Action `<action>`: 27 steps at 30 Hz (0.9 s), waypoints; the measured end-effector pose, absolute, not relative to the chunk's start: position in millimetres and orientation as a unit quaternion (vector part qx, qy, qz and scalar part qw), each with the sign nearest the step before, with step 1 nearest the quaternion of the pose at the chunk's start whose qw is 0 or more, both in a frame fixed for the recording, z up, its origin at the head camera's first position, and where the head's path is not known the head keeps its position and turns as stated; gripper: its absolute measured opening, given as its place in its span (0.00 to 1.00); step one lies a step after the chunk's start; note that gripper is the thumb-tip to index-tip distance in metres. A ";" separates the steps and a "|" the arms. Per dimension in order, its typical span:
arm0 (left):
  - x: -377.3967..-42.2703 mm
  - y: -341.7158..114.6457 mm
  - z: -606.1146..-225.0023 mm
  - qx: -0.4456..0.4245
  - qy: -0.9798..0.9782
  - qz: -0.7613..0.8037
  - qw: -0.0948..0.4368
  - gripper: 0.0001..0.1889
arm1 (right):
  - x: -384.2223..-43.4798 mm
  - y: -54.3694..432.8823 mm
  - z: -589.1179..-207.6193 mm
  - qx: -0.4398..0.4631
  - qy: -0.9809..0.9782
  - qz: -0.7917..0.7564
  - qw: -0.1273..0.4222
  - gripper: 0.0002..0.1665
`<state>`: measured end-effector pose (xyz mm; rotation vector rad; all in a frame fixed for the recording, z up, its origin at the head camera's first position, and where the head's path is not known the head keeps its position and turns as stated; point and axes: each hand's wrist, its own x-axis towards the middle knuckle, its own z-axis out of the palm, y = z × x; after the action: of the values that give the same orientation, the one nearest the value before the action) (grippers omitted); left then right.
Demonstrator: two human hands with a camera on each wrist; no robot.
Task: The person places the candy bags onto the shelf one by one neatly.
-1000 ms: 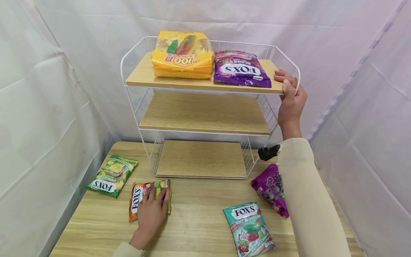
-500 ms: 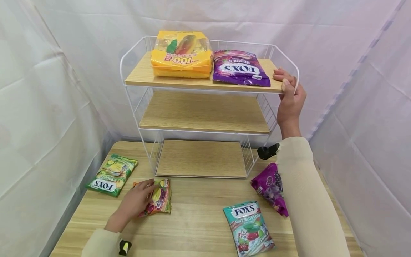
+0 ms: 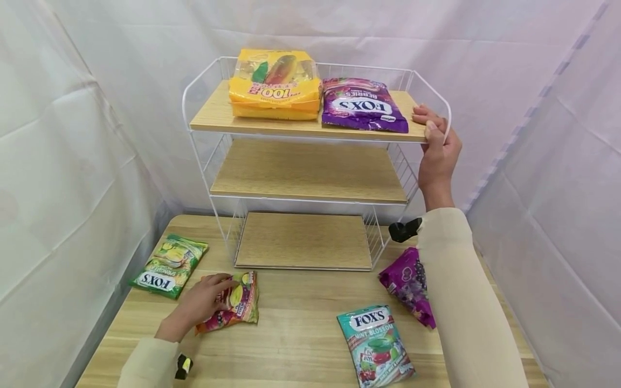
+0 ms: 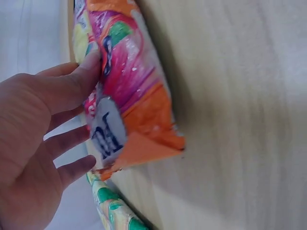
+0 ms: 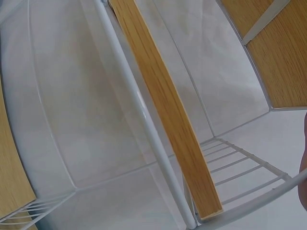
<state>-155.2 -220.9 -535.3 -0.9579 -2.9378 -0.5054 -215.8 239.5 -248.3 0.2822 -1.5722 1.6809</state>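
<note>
My left hand (image 3: pixel 200 303) pinches a Fox's candy bag (image 3: pixel 246 302) by its left side, low over the table. In the left wrist view the thumb lies on the orange and pink front of the bag (image 4: pixel 139 91), with the other fingers behind it and along its edge. Up at the right, my right hand (image 3: pixel 439 156) grips the top right corner of a white wire shelf rack (image 3: pixel 310 170) with wooden boards. Its thumb is at the board's front edge and its fingers lie over the top. Only a sliver of that hand enters the right wrist view.
On the top board sit a yellow mango candy bag (image 3: pixel 276 91) and a purple Fox's Berries bag (image 3: pixel 364 105). Around the rack on the table (image 3: pixel 291 334) lie a green Fox's bag (image 3: pixel 170 264), a teal Mint Blossom bag (image 3: pixel 375 342) and a purple grape bag (image 3: pixel 407 283).
My left hand has gone from lying flat on the orange candy bag to pinching its left side, shifting left and turning. The right hand keeps its grip on the rack.
</note>
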 end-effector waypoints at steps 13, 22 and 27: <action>-148.7 -208.8 -542.3 -0.284 -0.949 -0.127 0.041 0.27 | -211.4 238.1 -246.3 0.106 -0.621 0.665 0.401 0.19; -140.1 -198.1 -538.4 -0.255 -0.959 -0.120 0.039 0.29 | -212.8 237.2 -246.8 0.111 -0.619 0.667 0.399 0.19; -135.8 -191.4 -537.1 -0.228 -0.966 -0.122 0.027 0.30 | -213.0 236.5 -246.1 0.113 -0.615 0.671 0.399 0.19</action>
<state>-135.8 -191.4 -537.1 -0.7032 -2.9830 -0.3776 -213.0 236.5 -246.1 0.2863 -1.5553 1.6982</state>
